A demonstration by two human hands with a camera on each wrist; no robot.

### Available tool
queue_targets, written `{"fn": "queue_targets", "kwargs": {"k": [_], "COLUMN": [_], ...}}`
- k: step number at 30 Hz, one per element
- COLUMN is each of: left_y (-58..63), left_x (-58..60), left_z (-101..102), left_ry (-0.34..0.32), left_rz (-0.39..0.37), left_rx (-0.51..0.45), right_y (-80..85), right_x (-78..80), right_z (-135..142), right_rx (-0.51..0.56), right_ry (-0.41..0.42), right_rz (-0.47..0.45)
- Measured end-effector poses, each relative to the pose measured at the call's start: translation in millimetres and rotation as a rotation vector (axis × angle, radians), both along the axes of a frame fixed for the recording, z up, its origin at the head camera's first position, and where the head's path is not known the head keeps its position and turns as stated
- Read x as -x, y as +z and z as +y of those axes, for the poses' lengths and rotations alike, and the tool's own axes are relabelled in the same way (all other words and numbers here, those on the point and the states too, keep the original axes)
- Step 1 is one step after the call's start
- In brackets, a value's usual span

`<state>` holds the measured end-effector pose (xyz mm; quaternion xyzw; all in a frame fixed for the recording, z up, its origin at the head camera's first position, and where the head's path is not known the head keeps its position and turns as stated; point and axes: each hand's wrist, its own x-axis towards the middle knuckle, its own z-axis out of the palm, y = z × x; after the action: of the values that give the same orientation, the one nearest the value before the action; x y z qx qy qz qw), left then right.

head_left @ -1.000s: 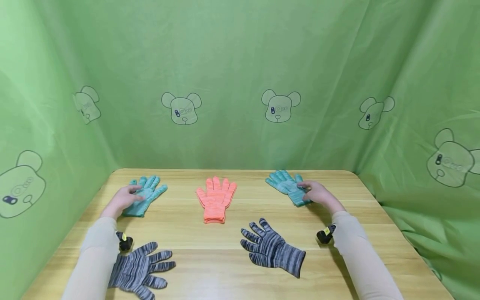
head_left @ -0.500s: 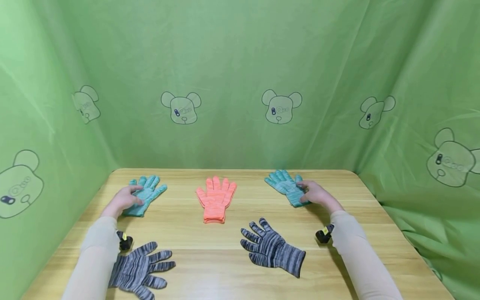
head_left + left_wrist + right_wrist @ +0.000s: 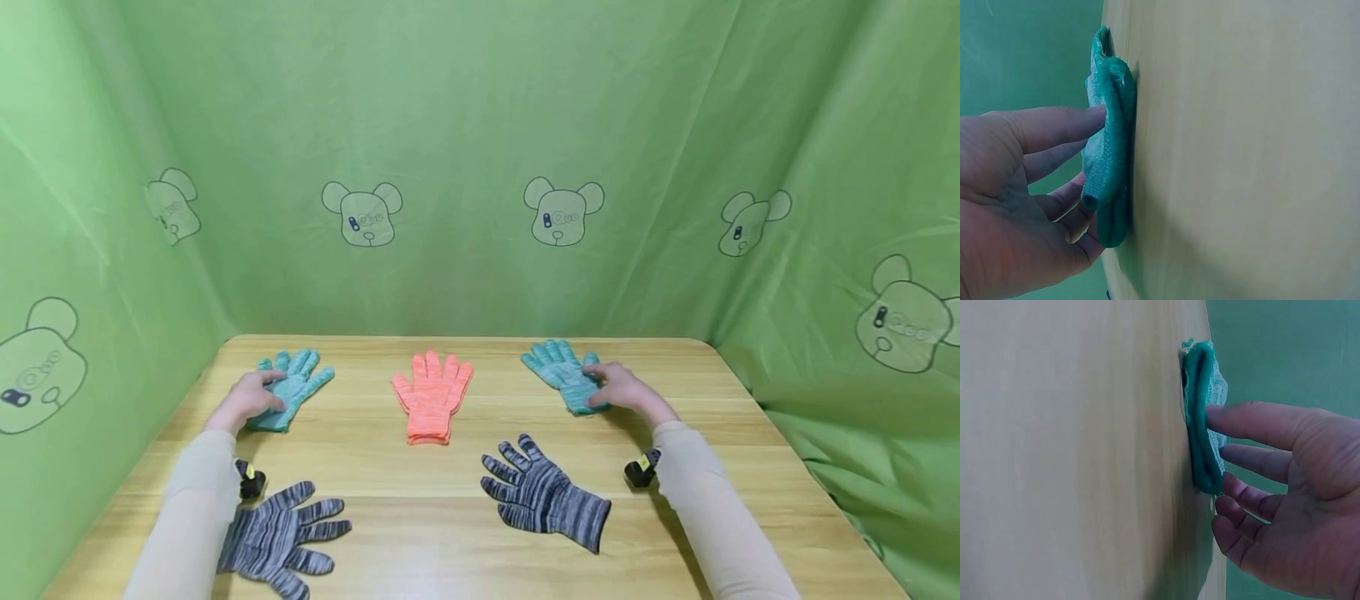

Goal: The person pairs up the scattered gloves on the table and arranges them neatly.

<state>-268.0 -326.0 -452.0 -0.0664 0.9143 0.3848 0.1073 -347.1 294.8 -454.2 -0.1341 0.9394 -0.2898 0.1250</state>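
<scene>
At the table's back left, my left hand (image 3: pixel 253 396) rests on a teal knit glove (image 3: pixel 302 385), its thumb on the cuff and fingers spread over the fabric. The left wrist view has that thumb (image 3: pixel 1099 117) against the folded cuff (image 3: pixel 1116 156), the glove lying flat on the wood. On the back right, my right hand (image 3: pixel 621 390) touches a second teal glove (image 3: pixel 561 375) with thumb and fingertips at its cuff end. In the right wrist view, the thumb (image 3: pixel 1235 419) presses that cuff (image 3: pixel 1199 425), while the lower fingers curl loosely beside it.
An orange glove pair (image 3: pixel 431 400) lies stacked between the teal gloves. Two grey striped gloves lie nearer: one (image 3: pixel 551 496) right of centre, the other (image 3: pixel 273 537) partly under the left forearm's outline. Green cloth (image 3: pixel 465 167) with bear heads surrounds the wooden table (image 3: pixel 420 517).
My right hand has slid the right teal glove a little to the left along the table. The left hand and the other gloves stay where they were.
</scene>
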Motion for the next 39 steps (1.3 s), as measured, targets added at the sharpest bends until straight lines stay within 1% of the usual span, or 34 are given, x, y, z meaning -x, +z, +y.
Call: {"fn": "queue_targets", "kwargs": {"k": [6,14,21,28,34,39], "left_y": [1.0,1.1,0.3,1.7,2.2,1.8], "left_x": [0.4,-0.3,-0.2,-2.2,-1.6,0.1], "left_z": [2,3,4,7,8,9], "left_ry": [-0.005,-0.007,0.014,0.027,0.037,0.043], "left_rz": [0.009,0.013,0.031,0.042,0.057,0.046], "left_rx": [-0.007,0.005,-0.005,-0.012,0.004,-0.002], "right_y": [-1.5,-2.0,-2.9,-6.6,-3.4,-3.2], "right_x": [-0.8,-1.7,-2.6,-1.8,-5.5,-6.6], "right_z": [-9,-22,-31,-39,-48,-52], "right_rx": [-0.023,-0.043,-0.073,-0.096,-0.1,-0.095], "right_ry": [0.015,-0.005,0.0,-0.016,0.008,0.021], "right_rz": [-0.004,-0.021,0.019,0.036,0.046,0.041]}}
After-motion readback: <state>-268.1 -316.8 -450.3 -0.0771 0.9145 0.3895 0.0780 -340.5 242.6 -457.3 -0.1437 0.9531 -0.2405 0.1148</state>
